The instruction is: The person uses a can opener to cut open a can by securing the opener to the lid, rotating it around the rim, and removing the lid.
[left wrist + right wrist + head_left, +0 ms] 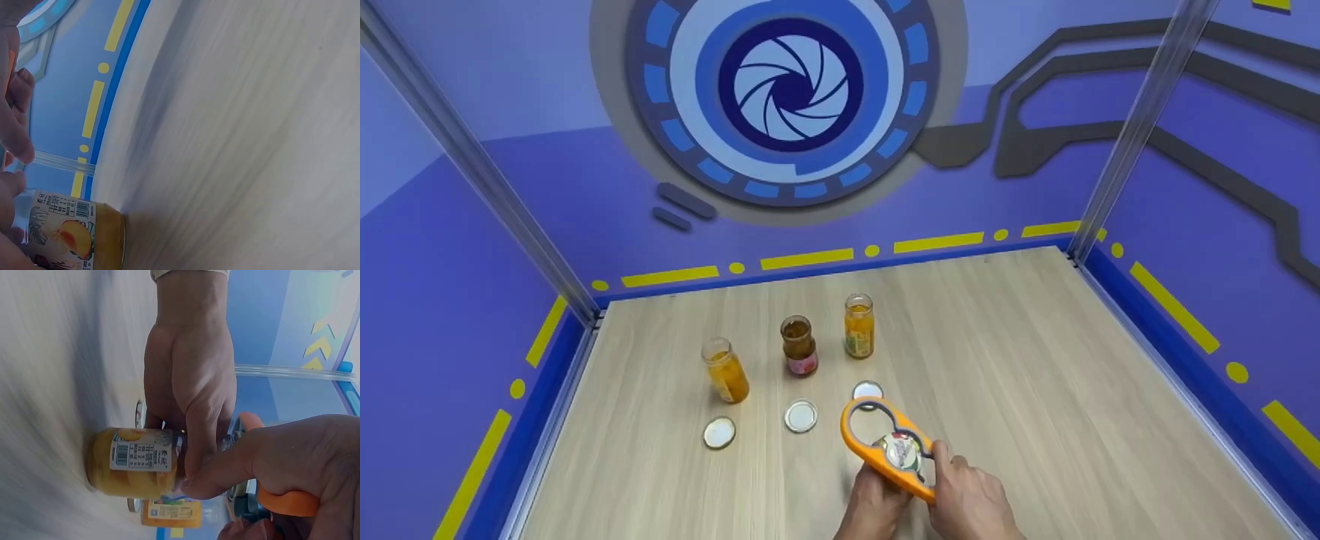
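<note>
A glass jar of yellow fruit (140,464) with a peach on its label stands upright near the table's front. My left hand (874,504) grips it round the upper part, below the lid (901,450). Over that lid sits an orange jar opener (891,471) with grey-lined openings of different sizes; the lid shows through a middle one. At the opener's near end, my right hand (971,499) holds the handle with curled fingers. In the right wrist view the right thumb lies close to the left thumb at the jar's neck.
Three lidless jars stand farther back: an orange-filled one (727,379) at left, a brown one (799,349) in the middle, another orange one (859,330) at right. Before them lie a left lid (719,433), a middle lid (800,415) and a right lid (868,388), partly behind the opener.
</note>
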Demonstrator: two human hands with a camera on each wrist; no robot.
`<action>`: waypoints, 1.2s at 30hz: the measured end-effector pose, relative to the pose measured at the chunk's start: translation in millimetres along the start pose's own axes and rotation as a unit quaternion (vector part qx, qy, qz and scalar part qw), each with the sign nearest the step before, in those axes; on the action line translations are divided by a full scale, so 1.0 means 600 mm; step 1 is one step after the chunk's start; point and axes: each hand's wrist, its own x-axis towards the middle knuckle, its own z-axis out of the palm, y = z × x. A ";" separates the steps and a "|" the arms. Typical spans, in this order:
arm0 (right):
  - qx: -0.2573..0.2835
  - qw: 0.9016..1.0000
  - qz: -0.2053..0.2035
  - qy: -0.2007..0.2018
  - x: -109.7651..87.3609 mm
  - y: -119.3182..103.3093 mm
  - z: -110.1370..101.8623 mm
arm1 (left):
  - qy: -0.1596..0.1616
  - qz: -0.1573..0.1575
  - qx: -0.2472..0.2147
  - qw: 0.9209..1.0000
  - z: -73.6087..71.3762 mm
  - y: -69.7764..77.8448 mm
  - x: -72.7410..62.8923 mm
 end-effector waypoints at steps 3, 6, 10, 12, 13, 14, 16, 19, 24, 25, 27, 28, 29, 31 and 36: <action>0.002 1.000 -0.009 -0.010 0.006 0.010 -0.005 | -0.014 0.004 0.003 1.000 -0.002 0.000 0.001; 0.007 1.000 -0.029 -0.008 0.013 0.017 -0.008 | -0.027 0.003 -0.002 1.000 -0.008 -0.003 0.002; 0.011 0.998 -0.062 0.000 0.021 0.026 -0.009 | -0.032 -0.001 -0.001 0.999 -0.015 -0.007 0.002; 0.007 0.997 -0.074 0.001 0.025 0.031 -0.010 | -0.034 0.000 -0.004 0.999 -0.016 -0.008 0.003; 0.005 0.997 -0.078 0.000 0.027 0.034 -0.011 | -0.035 0.001 -0.004 0.999 -0.016 -0.009 0.003; 0.003 0.997 -0.081 -0.002 0.028 0.037 -0.011 | -0.039 -0.001 -0.010 0.999 -0.016 -0.010 0.004; -0.001 0.996 -0.087 -0.006 0.031 0.043 -0.012 | -0.047 -0.010 -0.026 0.999 -0.015 -0.011 0.005; 0.000 0.995 -0.097 -0.013 0.035 0.052 -0.015 | -0.070 -0.026 -0.064 0.995 -0.018 -0.014 0.006; -0.004 0.992 -0.128 -0.014 0.044 0.067 -0.019 | -0.128 0.022 -0.050 0.990 -0.032 -0.020 0.013; -0.007 0.990 -0.141 -0.009 0.046 0.071 -0.019 | -0.141 0.047 -0.036 0.988 -0.036 -0.021 0.014; -0.008 0.986 -0.165 -0.009 0.051 0.078 -0.021 | -0.164 0.095 -0.007 0.982 -0.043 -0.021 0.019; -0.007 0.984 -0.178 -0.007 0.054 0.082 -0.021 | -0.173 0.113 0.004 0.978 -0.046 -0.021 0.021; -0.005 0.982 -0.190 -0.010 0.058 0.086 -0.022 | -0.180 0.127 0.012 0.975 -0.049 -0.020 0.022; 0.003 0.977 -0.213 -0.015 0.065 0.093 -0.023 | -0.195 0.147 0.021 0.970 -0.054 -0.018 0.027; 0.018 0.967 -0.252 -0.021 0.084 0.109 -0.022 | -0.230 0.136 0.042 0.963 -0.070 -0.011 0.037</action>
